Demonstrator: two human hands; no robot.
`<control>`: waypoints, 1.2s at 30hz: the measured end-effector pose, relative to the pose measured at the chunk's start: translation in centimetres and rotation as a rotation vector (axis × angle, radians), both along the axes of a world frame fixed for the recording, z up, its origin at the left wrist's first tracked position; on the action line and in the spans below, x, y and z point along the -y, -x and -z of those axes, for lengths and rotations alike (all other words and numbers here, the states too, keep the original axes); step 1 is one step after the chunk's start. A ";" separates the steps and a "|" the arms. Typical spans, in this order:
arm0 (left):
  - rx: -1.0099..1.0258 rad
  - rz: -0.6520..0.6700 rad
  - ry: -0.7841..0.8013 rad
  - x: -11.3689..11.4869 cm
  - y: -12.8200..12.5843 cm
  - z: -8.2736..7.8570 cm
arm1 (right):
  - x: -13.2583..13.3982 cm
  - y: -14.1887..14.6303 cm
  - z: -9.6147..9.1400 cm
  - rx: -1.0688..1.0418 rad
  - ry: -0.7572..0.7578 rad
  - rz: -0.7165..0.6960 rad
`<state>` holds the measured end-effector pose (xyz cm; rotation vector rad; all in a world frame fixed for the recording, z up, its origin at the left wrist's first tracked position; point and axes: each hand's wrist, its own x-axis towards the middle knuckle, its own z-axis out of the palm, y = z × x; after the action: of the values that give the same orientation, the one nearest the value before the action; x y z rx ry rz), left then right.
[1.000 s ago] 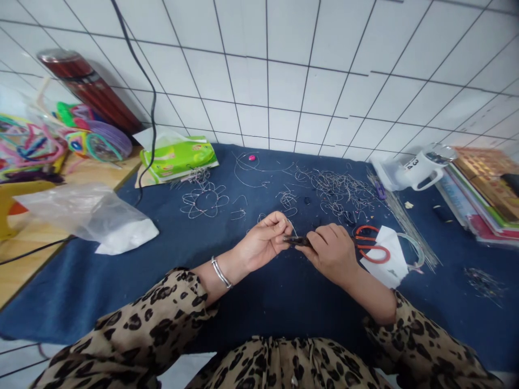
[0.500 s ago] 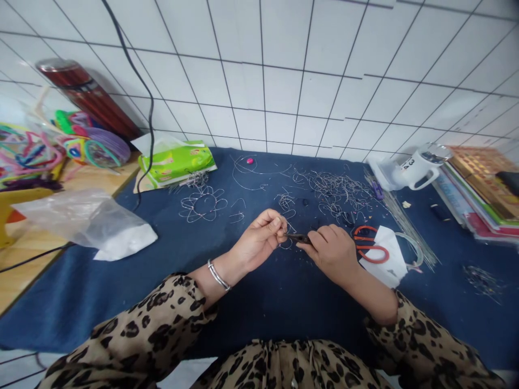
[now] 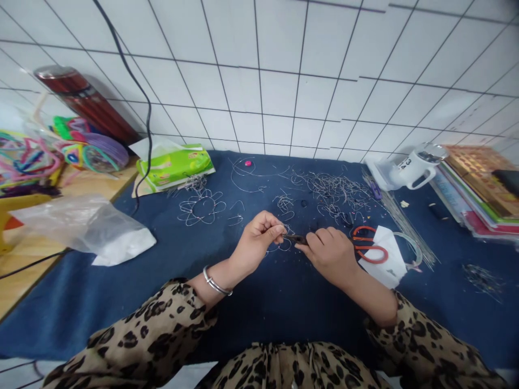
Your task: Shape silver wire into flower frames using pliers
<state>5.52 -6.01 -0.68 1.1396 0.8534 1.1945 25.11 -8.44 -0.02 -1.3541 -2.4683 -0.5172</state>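
My left hand (image 3: 259, 237) pinches a thin looped wire (image 3: 286, 246), whose loops show just below and beyond the fingertips. My right hand (image 3: 330, 251) is closed around a pair of dark pliers (image 3: 298, 238). Their jaws point left and meet the wire right at my left fingertips; the handles are hidden in my palm. Beyond my left hand, a flower-shaped wire frame (image 3: 201, 207) lies flat on the blue cloth (image 3: 162, 302). A few bent wire pieces (image 3: 236, 213) rest beside it, and a small wire bundle (image 3: 285, 203) is just past my fingers.
Tangled wires (image 3: 336, 192) spread at the back. Orange-handled scissors (image 3: 371, 253) and white paper (image 3: 385, 265) lie by my right hand, near straight wires (image 3: 405, 227). A white mug (image 3: 419, 166) and books (image 3: 478, 194) stand right; a green tissue pack (image 3: 176, 166) and plastic bag (image 3: 93, 227) lie left.
My left fingers have shifted slightly and closed more over the wire, and its loops now show more below them. The pliers remain at the wire. The view has tilted a little.
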 end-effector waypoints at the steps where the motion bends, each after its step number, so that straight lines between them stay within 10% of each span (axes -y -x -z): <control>1: -0.001 -0.016 -0.008 0.1 -0.1 0.0 | 0.1 0.1 0.0 -0.003 0.004 0.002; 17: 0.093 0.010 -0.055 0.1 0.0 0.1 | 0.3 0.9 0.9 -0.195 0.193 -0.058; 36: 0.010 -0.089 0.036 0.0 -0.2 0.1 | -0.3 -0.1 -0.1 -0.044 -0.006 0.020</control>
<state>5.73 -6.05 -0.81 1.0750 0.9229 1.2515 25.25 -8.16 0.11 -1.3741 -2.4186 -0.4942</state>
